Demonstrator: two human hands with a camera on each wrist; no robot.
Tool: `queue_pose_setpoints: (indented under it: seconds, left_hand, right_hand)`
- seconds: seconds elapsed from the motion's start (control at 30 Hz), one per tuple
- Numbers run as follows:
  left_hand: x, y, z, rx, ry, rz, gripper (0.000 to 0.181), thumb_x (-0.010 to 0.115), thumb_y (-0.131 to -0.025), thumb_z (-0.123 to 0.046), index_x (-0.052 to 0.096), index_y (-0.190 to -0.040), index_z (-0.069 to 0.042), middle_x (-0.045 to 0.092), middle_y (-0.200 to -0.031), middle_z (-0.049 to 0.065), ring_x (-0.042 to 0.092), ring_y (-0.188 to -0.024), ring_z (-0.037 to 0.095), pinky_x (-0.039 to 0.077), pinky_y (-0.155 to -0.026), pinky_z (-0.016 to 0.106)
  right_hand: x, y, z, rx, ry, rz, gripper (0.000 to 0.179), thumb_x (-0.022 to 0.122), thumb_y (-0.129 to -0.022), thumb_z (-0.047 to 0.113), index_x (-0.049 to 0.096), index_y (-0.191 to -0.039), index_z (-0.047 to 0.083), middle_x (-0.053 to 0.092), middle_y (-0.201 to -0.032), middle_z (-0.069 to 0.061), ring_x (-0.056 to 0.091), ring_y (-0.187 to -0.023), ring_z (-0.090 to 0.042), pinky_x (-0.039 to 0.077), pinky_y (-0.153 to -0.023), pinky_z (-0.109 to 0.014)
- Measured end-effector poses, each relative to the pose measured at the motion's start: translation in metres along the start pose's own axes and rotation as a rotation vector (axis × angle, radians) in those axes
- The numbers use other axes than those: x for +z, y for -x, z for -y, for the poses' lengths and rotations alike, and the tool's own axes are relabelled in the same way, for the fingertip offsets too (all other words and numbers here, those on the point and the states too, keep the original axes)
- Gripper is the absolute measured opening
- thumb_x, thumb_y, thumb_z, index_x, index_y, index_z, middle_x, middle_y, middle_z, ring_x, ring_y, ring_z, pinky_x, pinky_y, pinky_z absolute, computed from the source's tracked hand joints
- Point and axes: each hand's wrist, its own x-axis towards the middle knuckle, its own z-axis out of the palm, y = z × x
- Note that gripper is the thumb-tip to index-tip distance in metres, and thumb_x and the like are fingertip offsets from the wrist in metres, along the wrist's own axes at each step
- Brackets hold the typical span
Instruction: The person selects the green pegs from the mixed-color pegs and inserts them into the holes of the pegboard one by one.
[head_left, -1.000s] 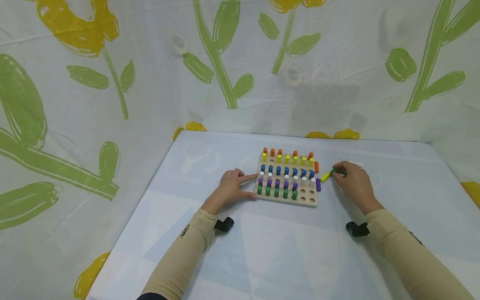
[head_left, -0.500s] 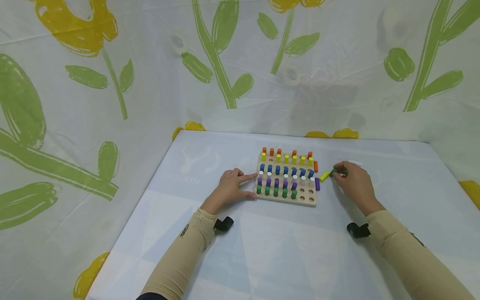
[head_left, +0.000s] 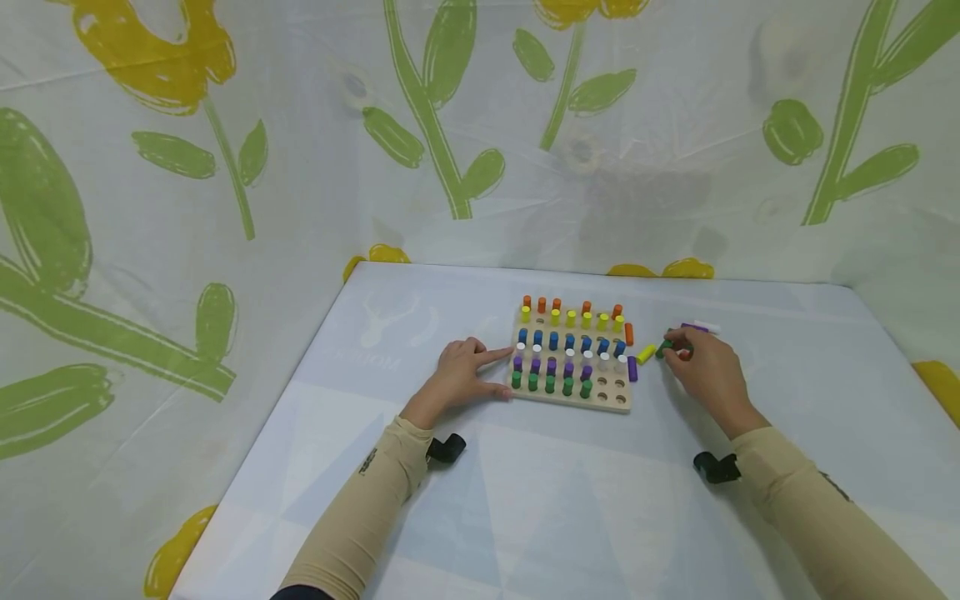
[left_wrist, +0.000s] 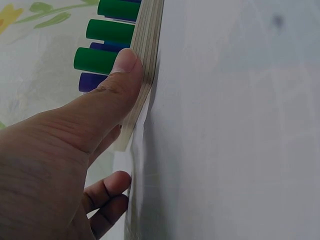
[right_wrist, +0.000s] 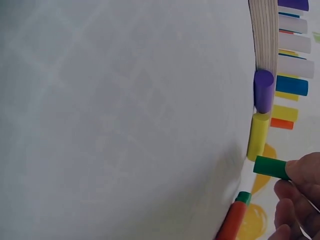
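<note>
My left hand [head_left: 467, 373] rests at the left side of a wooden pegboard [head_left: 611, 406], its index fingertip and thumb touching the edge. In the left wrist view the thumb lies against the board's side below green pegs [left_wrist: 110, 31]. Rows of orange, yellow, blue, white, purple and green pegs stand upright in the board, with some holes bare. To the right of it, my right hand [head_left: 707, 368] pinches a green peg [right_wrist: 270, 167] between thumb and fingertips. A loose yellow peg [head_left: 647, 355] lies between that hand and the board.
A loose orange peg [head_left: 628, 334] and a purple peg [head_left: 632, 369] lie along the board's right edge. Beyond the right hand lie a white peg [head_left: 707, 327] and another purple one. In the right wrist view an orange-red peg [right_wrist: 231, 222] lies with a green end behind it.
The green peg at my right fingertips now stands more upright. My right hand has shifted slightly, and a purple peg beside the white one has come into view. My left hand stays at the board.
</note>
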Motion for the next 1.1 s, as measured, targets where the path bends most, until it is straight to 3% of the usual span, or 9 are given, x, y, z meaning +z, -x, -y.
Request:
queue_pose_setpoints:
  seconds: [0.53,1.1]
  left_hand:
    - [0.0,-0.001,0.0,-0.006,-0.001,0.006,0.083,0.079,-0.078,-0.063,0.049,-0.151,-0.037,0.044,-0.111,0.003,0.038,-0.105,0.023,0.032,-0.096,0.04]
    - [0.0,-0.001,-0.001,-0.012,0.002,0.003,0.084,0.08,-0.078,-0.062,0.049,-0.151,-0.037,0.044,-0.112,0.003,0.038,-0.106,0.023,0.032,-0.098,0.041]
  right_hand:
    - [0.0,0.006,0.005,-0.029,-0.002,0.022,0.03,0.065,-0.098,0.014,0.064,-0.124,-0.002,0.067,-0.112,-0.022,0.06,-0.092,-0.034,0.052,-0.078,-0.048]
    - [0.0,0.016,0.009,-0.078,0.023,-0.015,0.028,0.068,-0.095,0.01,0.066,-0.12,-0.002,0.068,-0.106,-0.019,0.057,-0.083,-0.028,0.047,-0.066,-0.035]
